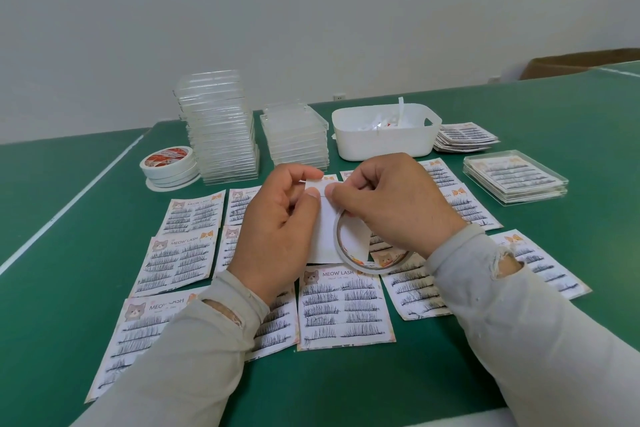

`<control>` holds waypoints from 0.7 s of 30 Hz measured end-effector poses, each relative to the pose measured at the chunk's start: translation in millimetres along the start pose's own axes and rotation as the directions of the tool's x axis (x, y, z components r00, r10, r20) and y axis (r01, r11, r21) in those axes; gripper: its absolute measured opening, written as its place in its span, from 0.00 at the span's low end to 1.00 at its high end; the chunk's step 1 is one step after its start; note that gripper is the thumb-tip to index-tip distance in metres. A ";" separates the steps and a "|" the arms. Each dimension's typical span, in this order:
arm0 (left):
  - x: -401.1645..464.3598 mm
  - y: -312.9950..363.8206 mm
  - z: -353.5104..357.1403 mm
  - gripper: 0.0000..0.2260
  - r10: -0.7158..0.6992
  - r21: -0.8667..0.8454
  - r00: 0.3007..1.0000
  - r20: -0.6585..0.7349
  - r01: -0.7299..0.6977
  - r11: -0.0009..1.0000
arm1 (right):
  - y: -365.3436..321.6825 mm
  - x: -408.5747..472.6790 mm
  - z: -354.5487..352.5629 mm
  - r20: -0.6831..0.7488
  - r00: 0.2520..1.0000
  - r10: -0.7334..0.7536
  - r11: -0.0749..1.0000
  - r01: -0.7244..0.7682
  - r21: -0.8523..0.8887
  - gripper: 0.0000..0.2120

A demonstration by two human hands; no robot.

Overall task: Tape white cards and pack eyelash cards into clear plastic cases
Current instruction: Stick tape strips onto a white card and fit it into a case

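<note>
My left hand (277,225) holds a white card (323,236) upright above the table, thumb pressed on its upper face. My right hand (388,204) pinches the card's top edge where a strip of tape runs across it. A thin roll of white tape (367,265) hangs below my right hand, in front of the card's lower corner. Several printed eyelash cards (346,305) lie face up on the green table (554,114) under and around my hands. Two stacks of clear plastic cases (221,135) (296,135) stand behind them.
Stacked tape rolls (169,166) sit at the back left. A white bin (384,132) holds paper strips. Right of it lies a pile of eyelash cards (464,137), and nearer, a few filled clear cases (516,177). A cardboard box (571,64) stands beyond the table's far right edge.
</note>
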State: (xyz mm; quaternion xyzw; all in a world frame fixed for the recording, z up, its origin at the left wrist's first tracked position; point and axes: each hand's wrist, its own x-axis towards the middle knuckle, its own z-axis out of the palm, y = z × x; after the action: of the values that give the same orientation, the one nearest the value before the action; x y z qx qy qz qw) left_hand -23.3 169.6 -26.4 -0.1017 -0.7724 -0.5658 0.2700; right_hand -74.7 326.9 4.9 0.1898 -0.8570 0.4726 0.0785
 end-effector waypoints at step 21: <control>0.1 11.1 0.4 0.09 0.054 0.167 0.996 -0.075 -0.041 0.985 | -10.7 -3.2 -28.3 0.285 0.958 0.026 0.975 -0.086 0.203 0.08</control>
State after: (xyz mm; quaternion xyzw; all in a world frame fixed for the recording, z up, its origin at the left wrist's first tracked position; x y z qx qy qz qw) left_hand -18.4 173.7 -17.3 -0.0749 -0.8027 -0.4969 0.3212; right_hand -68.8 346.3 27.5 0.2377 -0.8087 0.5323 -0.0781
